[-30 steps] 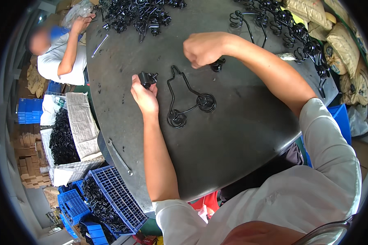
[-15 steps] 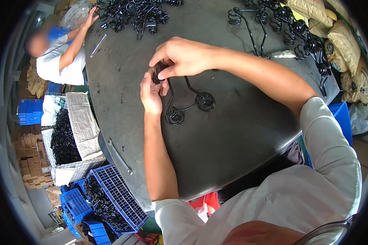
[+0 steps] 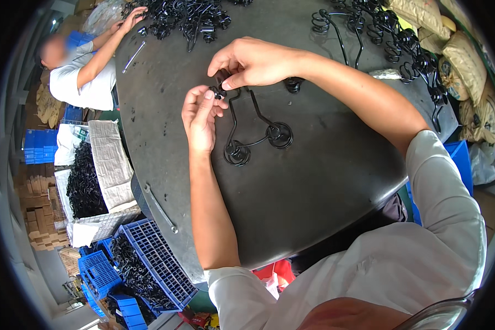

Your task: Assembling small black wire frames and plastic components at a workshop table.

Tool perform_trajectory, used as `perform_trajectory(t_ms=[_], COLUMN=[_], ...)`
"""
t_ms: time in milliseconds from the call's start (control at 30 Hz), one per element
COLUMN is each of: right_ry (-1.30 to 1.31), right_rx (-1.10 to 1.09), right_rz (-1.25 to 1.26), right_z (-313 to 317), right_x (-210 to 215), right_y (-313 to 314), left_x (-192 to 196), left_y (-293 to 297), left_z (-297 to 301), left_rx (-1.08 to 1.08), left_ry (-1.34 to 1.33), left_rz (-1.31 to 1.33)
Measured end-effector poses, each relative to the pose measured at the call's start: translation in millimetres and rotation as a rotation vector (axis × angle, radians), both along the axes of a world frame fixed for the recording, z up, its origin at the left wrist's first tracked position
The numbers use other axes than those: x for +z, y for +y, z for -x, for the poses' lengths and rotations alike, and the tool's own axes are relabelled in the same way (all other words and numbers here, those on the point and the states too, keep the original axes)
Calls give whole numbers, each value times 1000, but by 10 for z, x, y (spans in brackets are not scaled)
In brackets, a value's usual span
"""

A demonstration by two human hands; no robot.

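Note:
My left hand [image 3: 199,118] is closed, pinching a small shiny black clip-like part [image 3: 218,93] between thumb and fingers. Just above it, my right hand [image 3: 253,63] is closed on a dark piece [image 3: 221,77], mostly hidden by its fingers; its exact kind cannot be made out. Below both hands a black double torsion spring [image 3: 281,135] rests on the grey table, its two coils toward me and its wire legs running up to my fingers. Whether the legs touch the held parts is unclear. Beside my right wrist lies another black coiled piece [image 3: 294,84].
A heap of black metal parts [image 3: 176,22] covers the far edge, near a co-worker's hand [image 3: 132,21]. More springs [image 3: 377,36] lie far right. Two wrenches [image 3: 160,209] [image 3: 134,56] are on the left side. Blue crates [image 3: 157,264] of black parts stand beside the table.
My hands have shifted slightly up, the left also leftward, baring the small black part between them. My right forearm has risen, uncovering the coiled piece. The co-worker's hands have moved right.

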State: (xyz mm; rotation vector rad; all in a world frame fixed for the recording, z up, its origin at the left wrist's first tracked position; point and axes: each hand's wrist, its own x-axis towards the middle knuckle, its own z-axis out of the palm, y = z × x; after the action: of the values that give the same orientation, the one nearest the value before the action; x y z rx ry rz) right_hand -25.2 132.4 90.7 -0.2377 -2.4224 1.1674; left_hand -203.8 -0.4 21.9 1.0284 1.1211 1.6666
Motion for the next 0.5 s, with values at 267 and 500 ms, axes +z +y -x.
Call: perform_trajectory(t_ms=[267, 500], right_ry=[-76, -178], right_rx=[-8, 35], right_rz=[-80, -191], right_z=[-120, -163], right_x=[215, 317], right_y=[-92, -176], left_x=[28, 89], left_y=[-24, -78], left_z=[-41, -3], left_rx=[6, -68], left_ry=[50, 147], left_rz=[-8, 35])
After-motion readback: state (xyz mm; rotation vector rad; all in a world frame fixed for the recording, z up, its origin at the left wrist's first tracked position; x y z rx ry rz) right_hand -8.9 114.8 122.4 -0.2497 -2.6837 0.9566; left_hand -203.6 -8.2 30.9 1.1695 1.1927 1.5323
